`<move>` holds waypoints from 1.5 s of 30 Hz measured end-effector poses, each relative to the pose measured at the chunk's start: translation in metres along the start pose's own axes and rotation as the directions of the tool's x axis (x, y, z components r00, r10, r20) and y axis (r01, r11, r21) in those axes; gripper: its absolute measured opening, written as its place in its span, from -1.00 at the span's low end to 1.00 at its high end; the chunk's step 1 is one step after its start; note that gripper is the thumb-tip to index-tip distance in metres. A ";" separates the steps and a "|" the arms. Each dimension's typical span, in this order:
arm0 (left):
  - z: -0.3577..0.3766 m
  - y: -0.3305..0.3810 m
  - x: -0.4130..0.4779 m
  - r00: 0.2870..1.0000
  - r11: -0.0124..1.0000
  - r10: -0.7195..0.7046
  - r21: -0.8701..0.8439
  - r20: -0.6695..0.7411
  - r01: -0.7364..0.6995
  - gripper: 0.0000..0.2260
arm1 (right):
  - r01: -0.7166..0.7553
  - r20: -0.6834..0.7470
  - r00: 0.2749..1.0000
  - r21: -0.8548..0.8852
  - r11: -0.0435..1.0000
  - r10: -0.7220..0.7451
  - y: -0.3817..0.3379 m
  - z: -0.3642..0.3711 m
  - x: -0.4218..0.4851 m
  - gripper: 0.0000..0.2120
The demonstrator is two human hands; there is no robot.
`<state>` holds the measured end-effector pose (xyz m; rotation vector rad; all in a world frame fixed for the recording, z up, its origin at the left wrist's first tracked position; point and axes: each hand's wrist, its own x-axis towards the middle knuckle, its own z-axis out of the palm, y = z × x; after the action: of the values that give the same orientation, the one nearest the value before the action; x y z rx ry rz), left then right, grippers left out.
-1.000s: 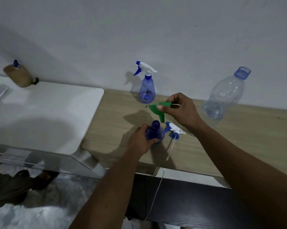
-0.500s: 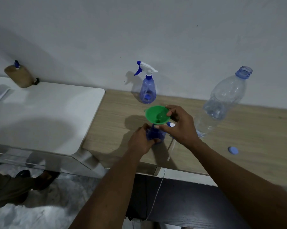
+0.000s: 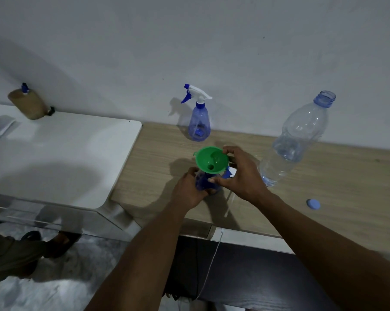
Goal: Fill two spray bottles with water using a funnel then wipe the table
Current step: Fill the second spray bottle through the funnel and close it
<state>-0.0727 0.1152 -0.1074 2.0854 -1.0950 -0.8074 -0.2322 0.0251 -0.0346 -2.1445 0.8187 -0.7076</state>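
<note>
Green plastic funnel (image 3: 212, 161), now seated upright, mouth up, in the neck of the open translucent blue spray bottle (image 3: 200, 182); a second ago I held it tilted above that neck. My right hand (image 3: 241, 176) holds the funnel's rim between thumb and forefinger. My left hand (image 3: 189, 189) grips the bottle body directly beneath the funnel.

By my judgement the first bottle is ready for water and pouring has not begun.

- **Just right of the funnel:** the detached white-and-blue trigger head (image 3: 229, 172), partly hidden by my right hand.
- **Beyond the funnel, by the wall:** a second blue spray bottle (image 3: 199, 122), its trigger on.
- **Well right of the funnel:** a clear plastic water bottle (image 3: 295, 140), uncapped, holding some water. Its round blue cap (image 3: 313, 203) lies farther right and nearer me.

All rest on a pale wood-grain table (image 3: 335, 180). Left of the funnel a white table (image 3: 66, 153) abuts it, a brown bottle (image 3: 29, 105) at its far end. The wall is plain and the light dim. Below the funnel a thin white cable (image 3: 212, 261) hangs.
</note>
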 end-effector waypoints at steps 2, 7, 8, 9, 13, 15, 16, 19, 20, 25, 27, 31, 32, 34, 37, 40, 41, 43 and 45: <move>-0.002 0.001 -0.002 1.000 1.000 -0.011 0.008 -0.021 0.011 -0.14 | -0.015 0.014 1.000 -0.011 1.000 0.015 0.000 -0.004 -0.001 -0.16; -0.003 0.002 -0.014 0.998 0.999 -0.016 0.045 -0.066 0.019 -0.12 | -0.002 -0.108 0.994 -0.067 0.998 -0.005 0.003 -0.023 -0.011 -0.25; -0.002 0.002 -0.017 0.997 0.998 -0.002 0.056 -0.078 0.007 -0.17 | 0.010 -0.169 0.985 -0.082 0.997 -0.023 0.006 -0.028 -0.015 -0.35; 0.000 0.002 -0.020 0.996 0.998 0.006 0.058 -0.087 -0.001 -0.24 | 0.019 -0.238 0.970 -0.099 0.995 -0.042 0.009 -0.034 -0.020 -0.47; 0.005 0.010 -0.028 0.991 1.000 0.019 0.017 -0.132 -0.017 -0.35 | -0.023 -0.513 0.857 -0.130 0.991 -0.047 0.026 -0.056 -0.037 -0.70; 0.007 0.015 -0.028 0.989 1.000 0.016 0.005 -0.146 -0.015 -0.36 | -0.087 -0.651 0.759 -0.097 0.991 0.003 0.037 -0.068 -0.042 -0.63; 0.008 0.018 -0.028 0.989 1.000 0.012 0.009 -0.145 -0.011 -0.39 | -0.116 -0.704 0.710 -0.079 0.990 0.027 0.042 -0.074 -0.042 -0.56; 0.011 0.020 -0.025 0.990 1.000 -0.005 0.027 -0.141 0.009 -0.48 | -0.199 -0.719 0.668 0.077 0.977 0.193 0.052 -0.092 -0.034 -0.26; 0.014 0.018 -0.022 0.989 1.000 -0.008 0.023 -0.145 0.012 -0.49 | -0.228 -0.663 0.698 0.153 0.962 0.271 0.054 -0.097 -0.029 -0.18; 0.040 -0.026 0.011 0.982 1.000 -0.013 0.025 -0.187 0.018 -0.49 | -0.265 -0.393 0.833 0.333 0.905 0.389 0.063 -0.120 -0.001 -0.24; 0.042 -0.029 0.014 0.981 0.999 -0.018 0.023 -0.193 0.023 -0.47 | -0.252 -0.363 0.857 0.323 0.912 0.365 0.062 -0.125 0.006 -0.27; 0.035 -0.014 0.007 0.983 1.000 -0.023 0.015 -0.180 0.027 -0.42 | -0.229 -0.369 0.874 0.262 0.937 0.317 0.065 -0.128 0.013 -0.38; 0.034 -0.011 0.007 0.984 1.000 -0.019 0.017 -0.175 0.022 -0.41 | -0.224 -0.361 0.882 0.248 0.943 0.304 0.066 -0.129 0.014 -0.41; 0.033 -0.010 0.006 0.984 1.000 -0.024 0.015 -0.176 0.027 -0.40 | -0.217 -0.336 0.898 0.224 0.950 0.284 0.065 -0.131 0.015 -0.46; 0.037 -0.020 0.014 0.986 1.000 -0.026 -0.008 -0.164 0.025 -0.41 | -0.201 -0.274 0.928 0.200 0.959 0.252 0.055 -0.142 0.022 -0.53; 0.040 -0.030 0.021 0.988 1.000 -0.025 -0.017 -0.153 0.022 -0.42 | -0.189 -0.092 0.974 0.176 0.966 0.208 0.038 -0.157 0.029 -0.52; 0.038 -0.027 0.019 0.988 1.000 -0.021 -0.013 -0.151 0.019 -0.41 | -0.185 -0.035 0.981 0.160 0.970 0.193 0.033 -0.159 0.031 -0.51; 0.030 -0.011 0.008 0.990 1.000 -0.007 0.008 -0.140 0.009 -0.39 | -0.164 0.038 0.986 0.084 0.983 0.161 0.023 -0.159 0.033 -0.49; 0.026 0.001 0.000 0.992 0.999 -0.004 0.054 -0.128 0.011 -0.41 | -0.136 0.096 0.986 -0.010 0.991 0.137 0.015 -0.155 0.036 -0.49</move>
<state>-0.0923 0.1079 -0.1223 2.1555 -1.0507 -0.6440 -0.3203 -0.0758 0.0530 -2.0857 0.9057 -0.5286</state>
